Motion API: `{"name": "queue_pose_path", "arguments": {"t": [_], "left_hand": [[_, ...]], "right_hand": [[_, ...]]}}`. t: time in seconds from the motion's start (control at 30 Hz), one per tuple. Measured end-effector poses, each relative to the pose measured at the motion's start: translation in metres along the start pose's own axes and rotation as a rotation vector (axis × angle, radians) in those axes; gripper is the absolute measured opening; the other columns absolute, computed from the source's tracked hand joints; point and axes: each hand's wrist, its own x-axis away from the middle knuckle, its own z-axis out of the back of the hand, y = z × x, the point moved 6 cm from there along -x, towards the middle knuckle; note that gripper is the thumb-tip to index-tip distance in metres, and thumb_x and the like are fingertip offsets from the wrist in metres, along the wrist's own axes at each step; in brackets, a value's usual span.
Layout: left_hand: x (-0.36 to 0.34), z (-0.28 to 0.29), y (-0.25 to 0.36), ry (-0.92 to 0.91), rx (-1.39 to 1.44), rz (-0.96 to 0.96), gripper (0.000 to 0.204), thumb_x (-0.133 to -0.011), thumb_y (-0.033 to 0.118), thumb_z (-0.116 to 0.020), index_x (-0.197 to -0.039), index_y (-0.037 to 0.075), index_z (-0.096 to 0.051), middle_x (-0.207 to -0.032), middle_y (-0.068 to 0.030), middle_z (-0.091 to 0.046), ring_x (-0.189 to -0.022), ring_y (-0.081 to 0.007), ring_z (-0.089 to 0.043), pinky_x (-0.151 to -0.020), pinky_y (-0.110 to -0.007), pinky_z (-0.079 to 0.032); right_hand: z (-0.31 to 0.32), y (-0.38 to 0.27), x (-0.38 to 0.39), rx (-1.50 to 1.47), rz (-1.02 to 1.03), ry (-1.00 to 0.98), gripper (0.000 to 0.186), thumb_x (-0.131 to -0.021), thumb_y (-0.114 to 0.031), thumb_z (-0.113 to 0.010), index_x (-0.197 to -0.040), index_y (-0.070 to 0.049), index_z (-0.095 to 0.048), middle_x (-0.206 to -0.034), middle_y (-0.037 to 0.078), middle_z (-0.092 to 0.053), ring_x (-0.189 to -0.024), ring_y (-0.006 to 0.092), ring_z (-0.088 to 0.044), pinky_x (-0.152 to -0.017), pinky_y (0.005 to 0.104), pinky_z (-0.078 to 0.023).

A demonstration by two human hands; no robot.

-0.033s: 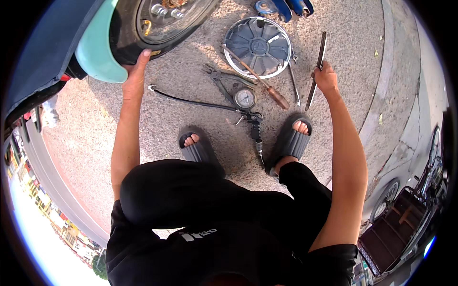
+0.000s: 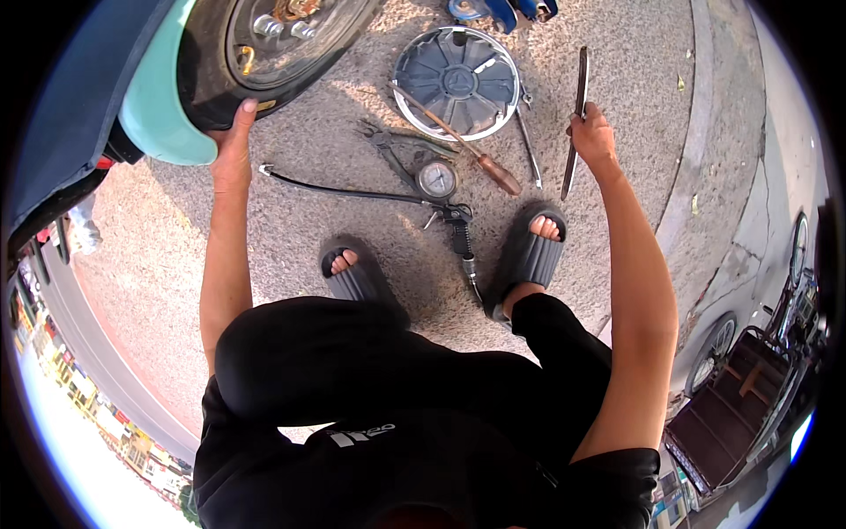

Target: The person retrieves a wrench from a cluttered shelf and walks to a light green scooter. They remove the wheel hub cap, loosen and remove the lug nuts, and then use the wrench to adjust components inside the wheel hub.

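At the upper left, my left hand (image 2: 231,159) is closed on the edge of a black tyre (image 2: 196,75), beside a mint-green mudguard (image 2: 152,122). Its thumb lies along the sidewall, and the fingers are hidden behind. The wheel rim (image 2: 304,53) has bolts and a yellow hooked piece showing inside. Over the pavement on the right, my right hand (image 2: 596,139) grips a long, thin dark metal bar (image 2: 582,78) near its middle. Left of that bar lies a slim spanner (image 2: 530,137). A wooden-handled screwdriver (image 2: 499,174) rests partly across a round grey hubcap (image 2: 460,57).
Pliers (image 2: 388,150) lie beside a tyre inflator gauge (image 2: 436,180) with a black hose (image 2: 344,189). My sandalled feet flank its grip. Blue parts (image 2: 502,13) lie at the top edge. A cart (image 2: 727,410) with spoked wheels stands far right, past a kerb line (image 2: 692,150).
The whole view has shifted and turned slightly, so the ground items appear a little further left. Both hands keep their holds on the tyre and the bar.
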Motion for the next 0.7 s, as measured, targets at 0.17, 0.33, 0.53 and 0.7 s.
{"name": "queue_pose_path", "arguments": {"t": [0.17,0.33,0.53,0.7], "left_hand": [[0.003,-0.003,0.009,0.118,0.02,-0.068,0.079,-0.081,0.009,-0.083,-0.146,-0.002,-0.039,-0.145,-0.0146,-0.047,-0.128,-0.0236,-0.047,-0.112,-0.038,-0.037],[0.0,-0.019,0.037,0.131,-0.079,-0.359,0.085,-0.079,0.012,-0.086,-0.147,-0.001,-0.037,-0.147,-0.0144,-0.045,-0.129,-0.0251,-0.047,-0.111,-0.037,-0.037],[-0.004,-0.02,0.023,-0.044,0.114,-0.223,0.064,-0.083,0.009,-0.081,-0.138,0.001,-0.049,-0.135,-0.011,-0.056,-0.123,-0.0228,-0.054,-0.109,-0.037,-0.043],[-0.002,-0.015,0.021,-0.027,0.138,-0.25,0.061,-0.083,0.01,-0.082,-0.134,0.0,-0.052,-0.131,-0.0098,-0.059,-0.119,-0.0222,-0.057,-0.105,-0.036,-0.046]], "right_hand": [[0.056,-0.028,0.06,-0.137,0.044,0.13,0.031,-0.098,-0.032,-0.054,-0.104,-0.002,-0.062,-0.089,0.027,-0.068,-0.09,0.048,-0.064,-0.078,0.051,-0.05],[0.056,-0.061,0.123,-0.325,0.014,-0.027,0.042,-0.102,-0.034,-0.054,-0.092,0.003,-0.07,-0.056,0.009,-0.049,-0.054,0.0115,-0.049,-0.054,0.0345,-0.042],[0.06,-0.204,0.173,-0.143,0.44,-0.078,0.038,-0.102,-0.034,-0.055,-0.083,-0.001,-0.06,-0.068,0.025,-0.062,-0.069,0.0477,-0.061,-0.061,0.0507,-0.048],[0.058,-0.291,0.202,-0.138,0.616,-0.037,0.031,-0.101,-0.029,-0.056,-0.086,-0.002,-0.06,-0.066,0.023,-0.064,-0.067,0.0454,-0.066,-0.06,0.0532,-0.053]]}}
